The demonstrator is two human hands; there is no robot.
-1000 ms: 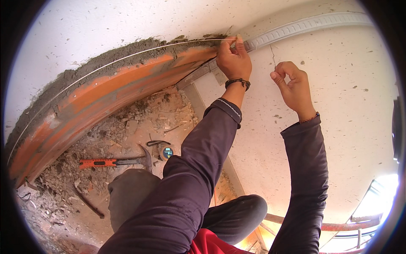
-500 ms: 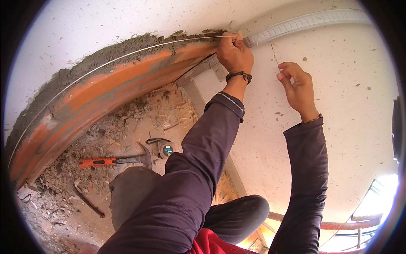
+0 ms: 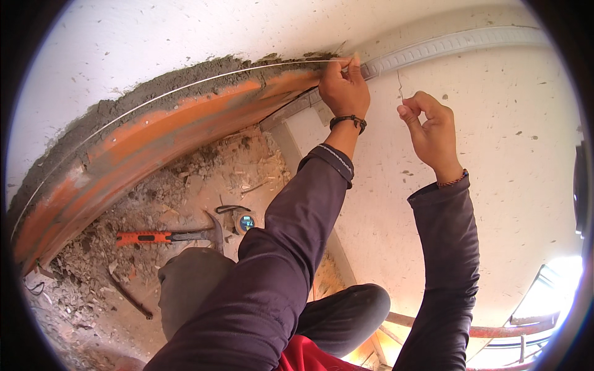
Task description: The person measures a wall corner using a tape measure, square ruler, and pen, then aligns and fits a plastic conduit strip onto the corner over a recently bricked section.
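Observation:
A thin white string (image 3: 204, 80) runs along the mortar-topped brick ledge (image 3: 167, 130) from the far left to my left hand (image 3: 344, 86). That hand is closed at the ledge's far end, thumb and fingertips pinching the string beside the end of a grey ribbed metal strip (image 3: 458, 44). To its right, my right hand (image 3: 430, 127) pinches the lower end of a thin, kinked length of line (image 3: 400, 83), which hangs below the metal strip. Whether this is the same string as on the ledge I cannot make out.
A claw hammer with an orange handle (image 3: 143, 237) lies on the rubble-strewn floor. A round tape measure (image 3: 245, 222) with a black strap sits near its head. The speckled white wall (image 3: 396, 229) stands to the right; reddish bars (image 3: 513, 329) show at lower right.
My right hand has shifted slightly left, toward the left hand, with the thin line still pinched. The left hand keeps its hold on the string; the whole view has tilted a little.

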